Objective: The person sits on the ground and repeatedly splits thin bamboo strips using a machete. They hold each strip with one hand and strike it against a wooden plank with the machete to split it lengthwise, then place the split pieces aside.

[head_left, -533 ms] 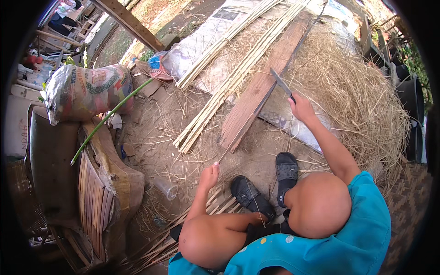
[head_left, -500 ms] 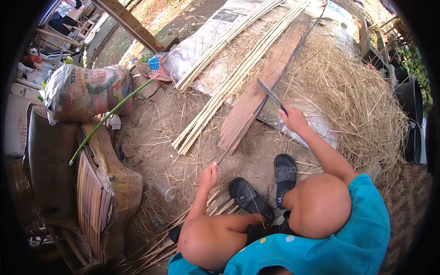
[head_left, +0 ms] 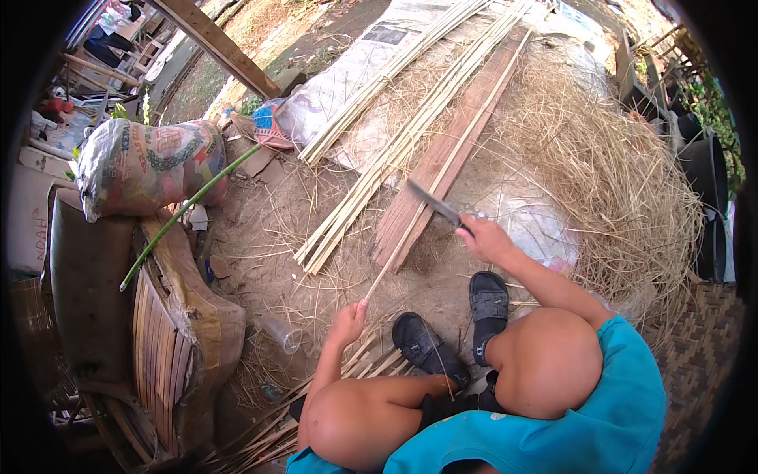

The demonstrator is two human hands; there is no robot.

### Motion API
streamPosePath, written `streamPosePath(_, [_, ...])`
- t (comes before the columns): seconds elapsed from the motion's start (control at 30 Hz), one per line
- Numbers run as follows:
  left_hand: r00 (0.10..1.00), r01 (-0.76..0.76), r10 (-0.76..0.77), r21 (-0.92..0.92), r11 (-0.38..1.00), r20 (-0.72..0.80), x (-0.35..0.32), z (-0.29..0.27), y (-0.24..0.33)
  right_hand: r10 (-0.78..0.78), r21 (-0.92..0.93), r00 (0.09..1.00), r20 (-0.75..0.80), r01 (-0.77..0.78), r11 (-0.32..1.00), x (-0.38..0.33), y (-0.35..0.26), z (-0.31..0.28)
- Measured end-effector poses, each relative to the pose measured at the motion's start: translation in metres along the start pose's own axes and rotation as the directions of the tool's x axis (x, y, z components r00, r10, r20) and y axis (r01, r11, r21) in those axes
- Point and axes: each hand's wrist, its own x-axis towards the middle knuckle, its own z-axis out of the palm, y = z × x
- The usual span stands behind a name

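The left hand [head_left: 347,322] is pinching a thin, pale, woody strip [head_left: 380,278] along a flat brown wooden board [head_left: 399,221], seemingly for backing, while the right hand [head_left: 485,239] is gripping a dark-handled metal knife [head_left: 434,203] across it

Lettering stands on a few things. The stuffed sack [head_left: 154,167] at the left carries printed capitals in red and dark ink, with a green emblem. The pale board [head_left: 28,207] below it bears short reddish capitals running up its side. A dark printed patch on the white sheet [head_left: 332,96] and a small white mark on the dark sock [head_left: 480,347] are too small to read.
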Motion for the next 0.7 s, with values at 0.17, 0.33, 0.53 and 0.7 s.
streamPosePath(0.17, [0.946, 0.313, -0.300, -0.108, 0.943, 0.126, -0.094, -0.047, -0.110, -0.055, -0.075, 0.995, 0.088, 0.062, 0.995, -0.002, 0.016, 0.001])
streamPosePath(0.33, [0.941, 0.330, -0.334, 0.061, 0.942, 0.056, -0.105, -0.059, -0.100, 0.015, 0.060, 1.000, -0.011, -0.014, 0.998, 0.010, 0.029, -0.010])
streamPosePath(0.53, [0.963, 0.146, -0.135, 0.030, 0.989, -0.233, -0.076, -0.052, -0.062, -0.043, -0.034, 0.999, 0.032, 0.044, 0.998, -0.023, 0.028, -0.007])
streamPosePath(0.7, [0.980, 0.002, 0.009, 0.051, 0.999, -0.200, -0.076, -0.011, -0.029, 0.226, 0.009, 0.962, -0.155, -0.228, 0.974, 0.014, 0.093, -0.046])
